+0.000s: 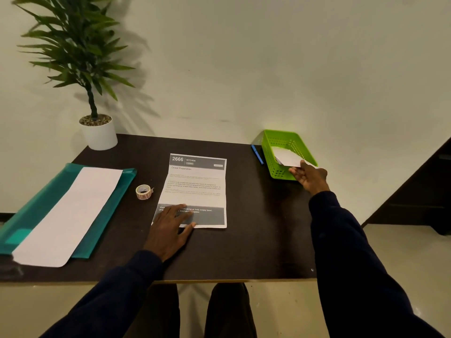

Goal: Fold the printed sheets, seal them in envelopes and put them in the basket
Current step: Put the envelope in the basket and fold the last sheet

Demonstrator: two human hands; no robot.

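A printed sheet [195, 189] with crease lines lies flat in the middle of the dark table [256, 240]. My left hand [170, 225] rests flat on its near left corner, fingers spread. At the back right stands a green basket [273, 167], with a white envelope [288, 158] leaning inside it. My right hand [308, 176] is at the basket's near corner, its fingers touching the envelope's near edge; the grip itself is not clearly shown. A stack of white envelopes [66, 215] lies on a teal folder [107, 198] at the left.
A small roll of stickers [144, 191] sits between the folder and the sheet. A blue pen [257, 154] lies left of the basket. A potted plant [97, 132] stands at the back left corner against the wall. The table's front edge is near my knees.
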